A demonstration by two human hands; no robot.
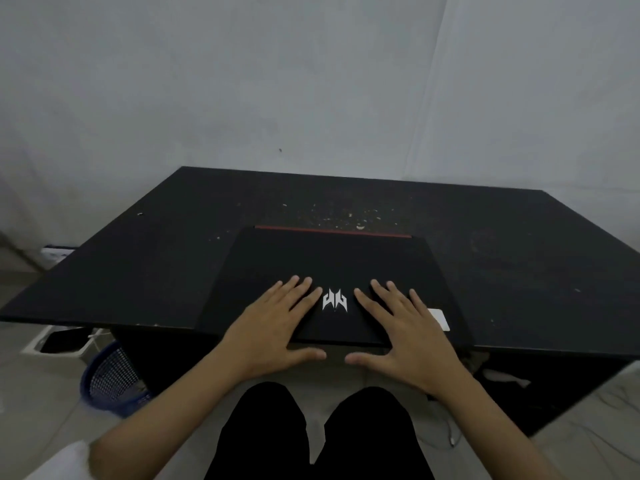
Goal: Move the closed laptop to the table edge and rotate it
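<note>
A closed black laptop [332,258] with a white emblem on its lid and a red strip along its far edge lies at the near edge of the black table [138,271]. My left hand [277,323] rests flat on the lid left of the emblem, fingers spread, thumb hanging past the near edge. My right hand [401,327] lies flat on the lid right of the emblem in the same way. Neither hand curls around the laptop. A white sticker [440,318] shows by my right little finger.
Crumbs [349,213] are scattered on the table beyond the laptop. A blue mesh basket [110,379] and a white bin [59,341] stand on the floor at the left. A cable [446,434] lies on the floor at the right. My knees are under the table's near edge.
</note>
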